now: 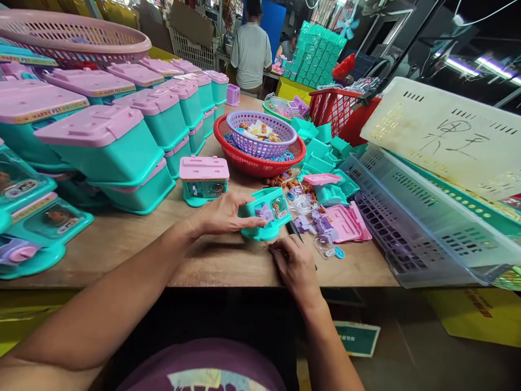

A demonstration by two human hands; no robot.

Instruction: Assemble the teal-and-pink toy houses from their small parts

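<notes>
My left hand [220, 215] is closed around a teal toy box [266, 196], tilted just above the tabletop or resting on it; I cannot tell which. The box has a purple latch piece [264, 212] and a clear window with a small brown figure behind it. To its right, my right hand [299, 266] rests low on the table with fingers curled and pinched; what they hold, if anything, is hidden. A dark, thin stick-like object [293, 231] shows partly beneath that hand. Behind my left hand stands a teal box with a pink lid [204, 176].
Stacked pink-lidded teal boxes [118, 144] fill the left. A purple basket [262, 142] sits in a red basket [228, 155]. Teal shells [319, 157], pink lids [342, 221] and clear parts [301, 203] lie right, beside a translucent crate [431, 217]. A person [251, 57] stands behind.
</notes>
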